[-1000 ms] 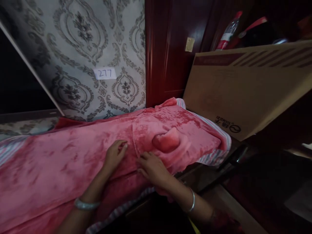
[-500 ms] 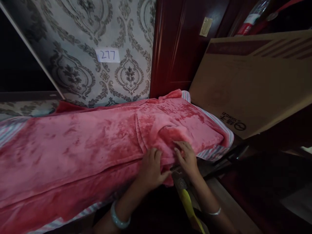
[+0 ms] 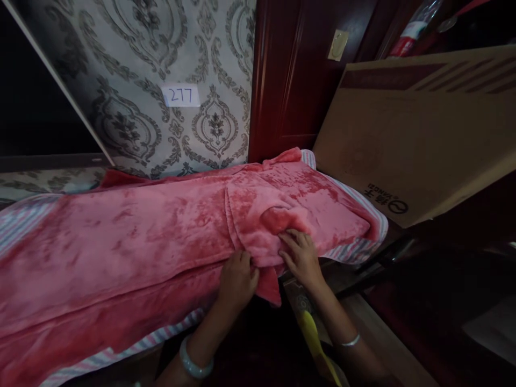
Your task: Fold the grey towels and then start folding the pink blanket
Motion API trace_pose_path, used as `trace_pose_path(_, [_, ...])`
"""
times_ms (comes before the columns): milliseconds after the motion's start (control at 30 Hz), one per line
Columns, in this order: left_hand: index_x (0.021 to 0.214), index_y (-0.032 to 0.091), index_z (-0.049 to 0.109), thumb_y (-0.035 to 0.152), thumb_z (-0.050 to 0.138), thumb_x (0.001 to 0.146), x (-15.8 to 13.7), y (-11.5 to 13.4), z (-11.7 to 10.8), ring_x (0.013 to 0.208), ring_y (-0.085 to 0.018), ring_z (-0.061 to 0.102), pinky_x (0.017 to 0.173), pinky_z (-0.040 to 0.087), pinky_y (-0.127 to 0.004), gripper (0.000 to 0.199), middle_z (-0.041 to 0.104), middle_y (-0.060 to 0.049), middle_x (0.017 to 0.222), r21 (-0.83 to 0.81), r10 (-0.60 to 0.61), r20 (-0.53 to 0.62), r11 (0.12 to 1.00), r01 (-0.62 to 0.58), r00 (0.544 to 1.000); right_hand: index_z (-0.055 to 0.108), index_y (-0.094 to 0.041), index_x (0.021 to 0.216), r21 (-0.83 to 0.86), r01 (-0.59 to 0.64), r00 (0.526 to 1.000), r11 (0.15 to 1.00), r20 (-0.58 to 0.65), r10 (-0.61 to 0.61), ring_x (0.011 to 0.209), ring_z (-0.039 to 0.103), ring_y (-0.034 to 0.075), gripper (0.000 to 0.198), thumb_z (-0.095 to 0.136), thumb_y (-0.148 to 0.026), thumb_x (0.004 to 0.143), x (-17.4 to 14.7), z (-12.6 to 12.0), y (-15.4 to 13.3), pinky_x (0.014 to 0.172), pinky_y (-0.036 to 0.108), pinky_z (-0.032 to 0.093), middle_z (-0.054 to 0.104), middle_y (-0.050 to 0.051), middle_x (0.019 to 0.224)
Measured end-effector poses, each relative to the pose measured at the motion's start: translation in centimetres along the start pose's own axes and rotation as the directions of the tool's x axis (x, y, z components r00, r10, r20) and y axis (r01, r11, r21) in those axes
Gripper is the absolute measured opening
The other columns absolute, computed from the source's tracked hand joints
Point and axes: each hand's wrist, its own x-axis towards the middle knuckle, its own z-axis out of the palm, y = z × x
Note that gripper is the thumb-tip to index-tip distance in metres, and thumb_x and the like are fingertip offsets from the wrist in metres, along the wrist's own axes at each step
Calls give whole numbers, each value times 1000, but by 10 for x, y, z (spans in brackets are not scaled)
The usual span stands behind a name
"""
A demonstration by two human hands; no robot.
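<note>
A pink plush garment [image 3: 149,231] lies spread along a long surface with a striped cover [image 3: 355,251]. Its right part is folded over on itself, with a rounded, bunched fold [image 3: 278,215] on top. My left hand [image 3: 238,277] has its fingers curled over the front edge of that folded part, thumb toward the right. Just right of it, my right hand [image 3: 301,255] pinches the cloth beside the bunched fold. A loose pink corner [image 3: 269,286] hangs down between the two hands. My fingertips are partly hidden in the plush.
Behind the surface stand a patterned wall [image 3: 177,48] with a paper marked 277 [image 3: 181,95] and a dark red door [image 3: 294,70]. A large cardboard box [image 3: 427,129] leans at the right. A dark screen [image 3: 44,97] is at left. Something yellow [image 3: 312,333] lies below my right wrist.
My left hand has moved left and slightly down, its fingers now curled on the cloth edge. My right hand has shifted slightly left. The pink corner between them now shows more.
</note>
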Motion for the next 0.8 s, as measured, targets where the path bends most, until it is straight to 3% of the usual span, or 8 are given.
trace_pose_path(133, [71,22,51,19,53,81,13,4,-20,68,-18,57,65,44,-30,11,58,-1,71,-266,-35,-54,964,20,998,72,-22,97,66,-19,994,998,-110,26,100,61,26,25,48,-26,100,20,-5,3,90,45,50,69,10,103])
trace_pose_path(233, [66,21,53,32,55,85,27,1,-48,60,-14,50,59,39,-26,22,53,2,63,-582,-163,-144,812,49,976,68,-22,90,227,4,990,974,-137,28,91,63,23,28,44,-29,102,51,-18,-1,87,41,51,70,7,91])
trace_pose_path(367, [72,21,58,46,70,77,35,-16,-77,60,-11,49,58,42,-23,29,55,5,66,-900,-533,-235,436,25,813,65,-22,118,397,71,997,915,-31,-64,103,64,23,32,51,-44,100,77,-23,-27,88,40,53,69,10,114])
trace_pose_path(467, [74,20,58,49,77,69,26,-35,-75,63,-12,54,62,46,-24,35,60,4,69,-960,-669,-188,278,8,719,50,-21,145,334,136,983,933,75,-170,126,54,31,68,64,-58,90,66,-4,-55,103,50,48,58,15,139])
trace_pose_path(533, [77,20,60,47,75,72,15,-47,-67,68,-14,58,67,49,-26,31,63,2,74,-939,-646,-178,338,69,742,44,-21,152,271,149,969,951,151,-195,132,48,34,80,67,-60,86,51,14,-72,108,54,43,53,17,144])
trace_pose_path(600, [88,20,62,37,70,77,4,-55,-62,80,-17,62,76,51,-29,21,67,0,85,-843,-570,-232,522,129,788,44,-20,153,225,133,966,965,189,-177,131,48,34,78,67,-56,87,37,28,-87,108,56,43,53,17,144])
trace_pose_path(700, [105,21,61,21,66,75,-3,-59,-64,95,-20,64,85,51,-33,30,67,-4,104,-549,-411,-338,817,178,847,52,-21,146,179,81,980,981,163,-110,126,50,34,62,64,-45,89,28,38,-106,106,55,42,57,16,137])
trace_pose_path(800, [103,21,61,15,63,74,1,-55,-73,88,-22,62,76,51,-34,29,63,-7,104,-219,-268,-272,952,212,924,54,-21,144,191,44,987,981,145,-73,121,51,34,63,66,-43,86,35,41,-125,104,54,43,60,15,132])
